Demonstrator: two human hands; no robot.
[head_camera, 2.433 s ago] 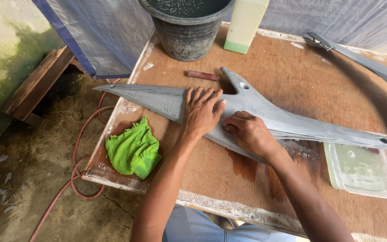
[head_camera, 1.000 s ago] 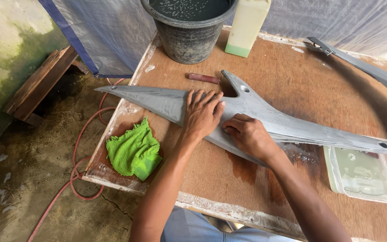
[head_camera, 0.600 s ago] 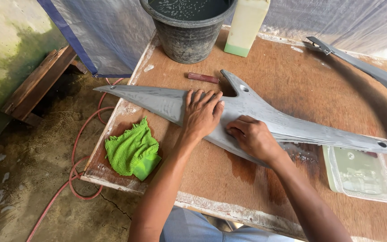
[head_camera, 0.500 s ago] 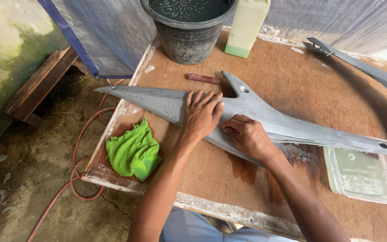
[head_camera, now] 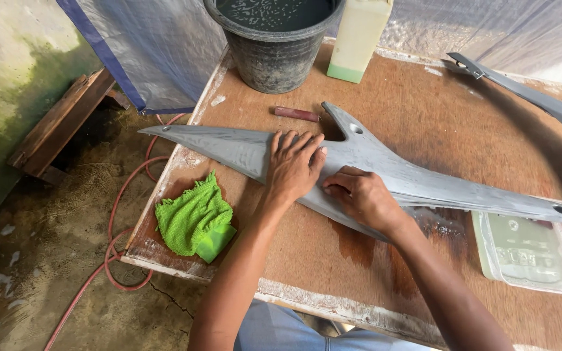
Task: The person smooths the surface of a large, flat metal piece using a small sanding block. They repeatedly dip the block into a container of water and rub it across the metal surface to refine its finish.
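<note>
The long grey pointed panel (head_camera: pixel 385 170) lies flat across the middle of my wooden table (head_camera: pixel 437 110), its thin tip hanging over the table's edge at nine o'clock and its other end reaching toward three. My left hand (head_camera: pixel 292 168) rests on it with the palm down and fingers spread wide, pressing the panel to the board. My right hand (head_camera: pixel 358 196) sits just beside it at four o'clock, fingers curled in on the panel's surface; I cannot tell whether anything is under them. At seven o'clock from my hands a green cloth (head_camera: pixel 193 220) lies crumpled on the table. At twelve stands a black bucket (head_camera: pixel 274 49), with a pale jug (head_camera: pixel 358 40) at one o'clock. A clear tray (head_camera: pixel 529 247) sits at four o'clock.
</note>
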